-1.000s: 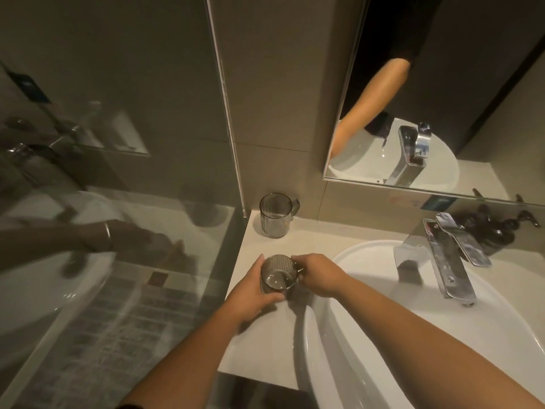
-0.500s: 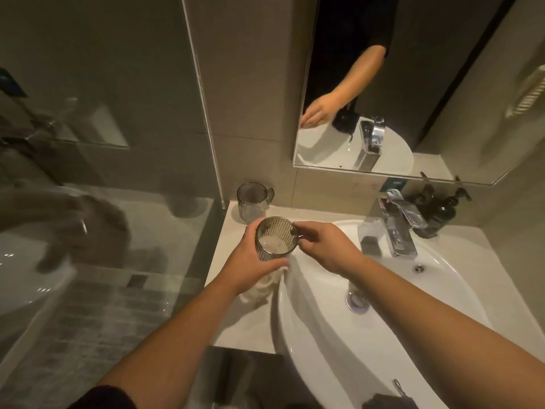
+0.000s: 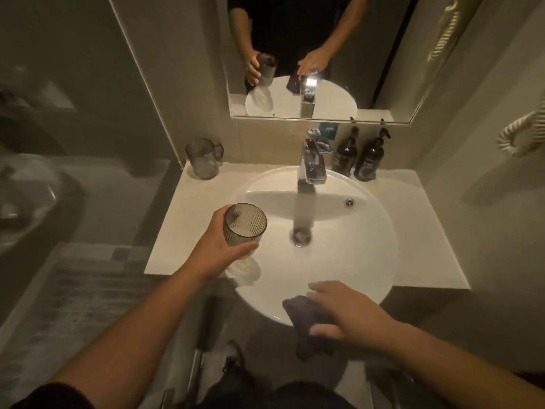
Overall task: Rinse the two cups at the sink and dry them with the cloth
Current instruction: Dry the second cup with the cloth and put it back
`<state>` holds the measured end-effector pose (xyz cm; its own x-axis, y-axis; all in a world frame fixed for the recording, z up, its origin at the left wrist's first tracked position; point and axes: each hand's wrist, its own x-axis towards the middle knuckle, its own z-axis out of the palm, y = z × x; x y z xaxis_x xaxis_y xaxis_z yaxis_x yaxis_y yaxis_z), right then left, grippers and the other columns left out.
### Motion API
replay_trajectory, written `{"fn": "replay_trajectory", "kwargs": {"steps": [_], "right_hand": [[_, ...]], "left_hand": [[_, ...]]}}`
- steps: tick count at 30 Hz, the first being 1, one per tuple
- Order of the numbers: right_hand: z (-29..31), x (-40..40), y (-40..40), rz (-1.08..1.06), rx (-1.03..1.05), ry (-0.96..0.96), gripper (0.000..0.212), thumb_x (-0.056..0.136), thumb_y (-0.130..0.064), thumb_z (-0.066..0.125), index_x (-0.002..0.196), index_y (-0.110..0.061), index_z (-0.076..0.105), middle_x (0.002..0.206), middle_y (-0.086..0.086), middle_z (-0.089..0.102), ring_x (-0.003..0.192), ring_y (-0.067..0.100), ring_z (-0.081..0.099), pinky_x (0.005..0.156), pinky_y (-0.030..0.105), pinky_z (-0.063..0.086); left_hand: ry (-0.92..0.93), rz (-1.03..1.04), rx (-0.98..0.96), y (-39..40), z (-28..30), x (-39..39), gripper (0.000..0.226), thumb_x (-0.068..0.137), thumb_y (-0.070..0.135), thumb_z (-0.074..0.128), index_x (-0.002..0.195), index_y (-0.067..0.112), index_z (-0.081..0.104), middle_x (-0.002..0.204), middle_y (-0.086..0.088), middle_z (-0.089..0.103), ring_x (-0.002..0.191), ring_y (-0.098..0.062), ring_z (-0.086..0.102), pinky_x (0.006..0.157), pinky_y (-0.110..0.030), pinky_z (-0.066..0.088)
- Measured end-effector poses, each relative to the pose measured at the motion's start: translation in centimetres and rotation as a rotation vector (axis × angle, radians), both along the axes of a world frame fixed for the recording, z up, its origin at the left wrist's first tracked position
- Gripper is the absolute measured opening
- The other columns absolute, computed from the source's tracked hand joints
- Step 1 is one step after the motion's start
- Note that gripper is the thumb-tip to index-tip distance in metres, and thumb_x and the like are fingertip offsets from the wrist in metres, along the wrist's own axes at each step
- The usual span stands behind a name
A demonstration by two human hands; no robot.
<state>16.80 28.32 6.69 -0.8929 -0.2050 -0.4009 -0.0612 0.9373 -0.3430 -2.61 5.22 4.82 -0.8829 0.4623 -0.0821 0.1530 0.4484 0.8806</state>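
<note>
My left hand (image 3: 218, 252) grips a grey ribbed cup (image 3: 246, 224), upright, over the left rim of the white basin (image 3: 377, 219). The second grey cup (image 3: 203, 159), with a handle, stands on the counter's back left corner. A dark cloth (image 3: 300, 314) hangs over the basin's front rim. My right hand (image 3: 345, 311) lies over the cloth with fingers spread, the thumb at the cloth's lower edge; motion blur hides whether it grips.
A chrome faucet (image 3: 312, 163) stands at the back of the basin, above the drain (image 3: 300, 236). Two dark pump bottles (image 3: 356, 156) stand to its right. A glass shower partition (image 3: 141, 72) borders the counter on the left. A mirror (image 3: 383, 54) hangs above.
My right hand let go of the cup and dropped to the cloth at the basin's front rim. My left hand carried the cup from the counter out over the basin's left side.
</note>
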Motion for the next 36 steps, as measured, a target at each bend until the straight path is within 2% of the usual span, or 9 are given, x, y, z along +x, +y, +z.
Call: {"fn": "replay_trajectory", "kwargs": {"steps": [3, 5, 11, 15, 18, 23, 28, 33, 36], "right_hand": [[-1.6, 2.4, -1.3, 0.16, 0.051, 0.025, 0.097, 0.078, -0.076, 0.044, 0.151, -0.017, 0.022, 0.16, 0.004, 0.018, 0.146, 0.021, 0.015, 0.115, 0.028, -0.001], [-3.0, 2.9, -2.2, 0.182, 0.104, 0.101, 0.096, 0.081, -0.065, 0.055, 0.152, -0.013, 0.017, 0.16, 0.006, 0.015, 0.147, 0.024, 0.013, 0.117, 0.031, 0.0], [-7.0, 3.4, -3.5, 0.1, 0.227, 0.222, 0.094, 0.068, -0.055, 0.077, 0.141, -0.011, 0.037, 0.146, 0.011, 0.043, 0.132, 0.029, 0.043, 0.113, 0.043, 0.031], [-8.5, 2.7, -3.4, 0.034, 0.166, 0.284, 0.067, 0.068, -0.039, 0.082, 0.122, -0.018, 0.049, 0.112, 0.002, 0.061, 0.098, 0.018, 0.06, 0.088, 0.028, 0.05], [-6.2, 1.4, -3.2, -0.051, -0.041, 0.171, 0.033, 0.077, -0.03, 0.071, 0.104, -0.018, 0.057, 0.097, -0.004, 0.059, 0.086, 0.013, 0.058, 0.075, 0.012, 0.045], [-0.9, 0.5, -0.9, -0.382, -0.333, 0.007, 0.023, 0.078, -0.016, 0.067, 0.098, -0.027, 0.06, 0.099, -0.005, 0.065, 0.092, 0.013, 0.061, 0.076, 0.022, 0.047], [7.7, -2.4, -0.3, -0.644, -0.729, 0.238, 0.029, 0.078, 0.006, 0.066, 0.097, -0.016, 0.065, 0.086, 0.006, 0.069, 0.077, 0.019, 0.065, 0.06, 0.021, 0.053], [13.3, -5.4, -2.7, -0.325, -0.483, 0.339, 0.035, 0.077, -0.006, 0.072, 0.094, -0.033, 0.058, 0.09, -0.01, 0.064, 0.082, 0.01, 0.061, 0.068, 0.028, 0.056], [12.9, -6.9, -4.4, -0.001, -0.271, 0.288, 0.028, 0.079, -0.019, 0.074, 0.105, -0.024, 0.065, 0.098, -0.006, 0.069, 0.086, 0.01, 0.06, 0.077, 0.029, 0.054]], "left_hand": [[-0.016, 0.021, -0.025, 0.0, -0.2, 2.4, 0.088, 0.074, 0.031, 0.087, 0.141, 0.034, 0.03, 0.146, 0.005, 0.045, 0.133, -0.013, 0.044, 0.11, -0.03, 0.037], [-0.022, 0.034, -0.036, 0.1, -0.2, 3.6, 0.09, 0.074, 0.03, 0.087, 0.144, 0.03, 0.03, 0.147, 0.003, 0.045, 0.133, -0.014, 0.044, 0.111, -0.031, 0.038], [-0.032, 0.043, -0.072, -0.3, -0.2, 5.6, 0.091, 0.075, 0.031, 0.087, 0.145, 0.028, 0.03, 0.146, 0.003, 0.046, 0.131, -0.014, 0.046, 0.105, -0.026, 0.037], [-0.033, 0.032, -0.097, -0.9, 0.0, 6.5, 0.09, 0.075, 0.033, 0.086, 0.146, 0.028, 0.03, 0.144, 0.005, 0.047, 0.131, -0.012, 0.047, 0.109, -0.029, 0.039], [-0.024, 0.004, -0.1, -1.2, 0.2, 7.2, 0.09, 0.075, 0.033, 0.086, 0.146, 0.028, 0.031, 0.143, 0.005, 0.047, 0.13, -0.012, 0.046, 0.11, -0.031, 0.04], [-0.029, -0.027, -0.077, -1.9, 0.6, 7.2, 0.087, 0.074, 0.034, 0.087, 0.14, 0.037, 0.03, 0.138, 0.011, 0.044, 0.127, -0.009, 0.045, 0.105, -0.026, 0.04], [-0.013, -0.077, -0.066, -2.1, 1.8, 6.5, 0.086, 0.074, 0.032, 0.087, 0.135, 0.042, 0.027, 0.141, 0.009, 0.043, 0.128, -0.01, 0.045, 0.101, -0.022, 0.039], [-0.002, -0.168, -0.018, -1.2, 4.0, 6.0, 0.089, 0.06, 0.048, 0.083, 0.132, 0.042, 0.032, 0.133, 0.013, 0.05, 0.123, -0.007, 0.052, 0.101, -0.017, 0.04], [0.034, -0.224, 0.026, -0.7, 5.3, 5.6, 0.083, 0.056, 0.051, 0.077, 0.129, 0.045, 0.039, 0.128, 0.019, 0.055, 0.118, -0.001, 0.056, 0.101, -0.019, 0.045]]}}
